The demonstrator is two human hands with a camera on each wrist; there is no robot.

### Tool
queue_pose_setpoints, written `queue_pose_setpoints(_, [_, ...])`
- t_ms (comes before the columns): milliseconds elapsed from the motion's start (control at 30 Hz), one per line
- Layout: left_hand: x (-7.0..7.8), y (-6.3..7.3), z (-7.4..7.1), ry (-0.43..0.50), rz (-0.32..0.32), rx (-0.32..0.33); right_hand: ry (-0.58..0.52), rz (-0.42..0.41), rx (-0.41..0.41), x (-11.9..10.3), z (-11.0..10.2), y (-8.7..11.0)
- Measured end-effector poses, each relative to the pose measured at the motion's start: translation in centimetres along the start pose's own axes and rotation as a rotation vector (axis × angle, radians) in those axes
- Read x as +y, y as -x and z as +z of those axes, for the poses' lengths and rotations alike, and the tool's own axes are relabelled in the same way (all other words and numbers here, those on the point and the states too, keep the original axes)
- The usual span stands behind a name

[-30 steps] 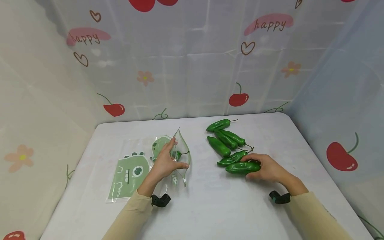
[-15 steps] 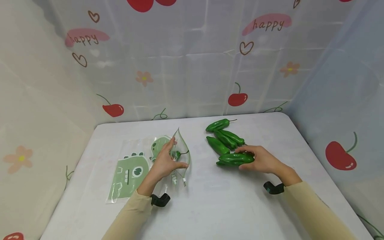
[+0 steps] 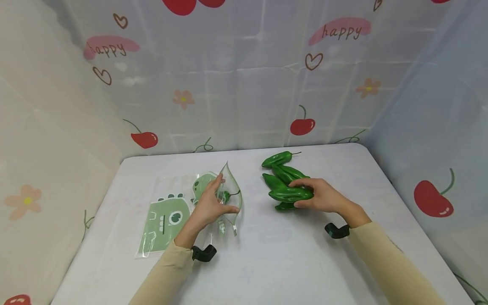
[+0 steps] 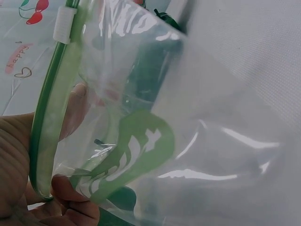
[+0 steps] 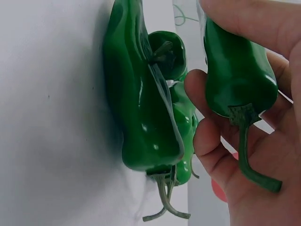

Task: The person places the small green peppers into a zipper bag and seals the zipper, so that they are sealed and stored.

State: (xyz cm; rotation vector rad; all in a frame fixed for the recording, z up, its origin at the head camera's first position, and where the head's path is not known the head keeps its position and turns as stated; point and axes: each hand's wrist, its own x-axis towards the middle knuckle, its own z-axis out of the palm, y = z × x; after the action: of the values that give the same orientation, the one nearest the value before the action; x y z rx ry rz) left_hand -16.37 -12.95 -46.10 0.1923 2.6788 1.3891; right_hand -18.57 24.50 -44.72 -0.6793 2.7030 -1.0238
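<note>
My left hand [image 3: 211, 206] holds a clear zip bag [image 3: 235, 186], thumb and fingers spread wide at its mouth. In the left wrist view the bag shows a green zip strip [image 4: 44, 117], a white slider [image 4: 64, 24] and a green printed patch [image 4: 136, 155]. A pepper [image 3: 227, 196] with a thin stem shows at the bag's mouth. My right hand [image 3: 325, 195] grips a glossy green pepper [image 5: 240, 70] between thumb and fingers, its curved stem toward the palm. This pepper is held over the group, hiding parts of those below.
Several green peppers [image 3: 277, 159] lie loosely grouped on the white table [image 3: 267, 262], right of the bag. Flat clear film with a green cartoon face [image 3: 165, 224] lies under and left of my left wrist. Printed sheets [image 3: 244, 84] enclose the table's back and sides.
My right hand has moved left and away from me, carrying the pepper from the near right edge of the group to above it. The left hand and bag stay nearly still.
</note>
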Motion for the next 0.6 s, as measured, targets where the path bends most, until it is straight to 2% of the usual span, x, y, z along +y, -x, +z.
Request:
queue_pose_setpoints(267, [0.2, -0.2, 0.1, -0.012, -0.004, -0.001, -0.006, 0.025, 0.008, -0.3, 0.2, -1.2])
queue_pose_setpoints(600, [0.5, -0.3, 0.2, 0.014, -0.005, -0.009, -0.028, 0.001, -0.02, -1.3, 0.5, -2.7])
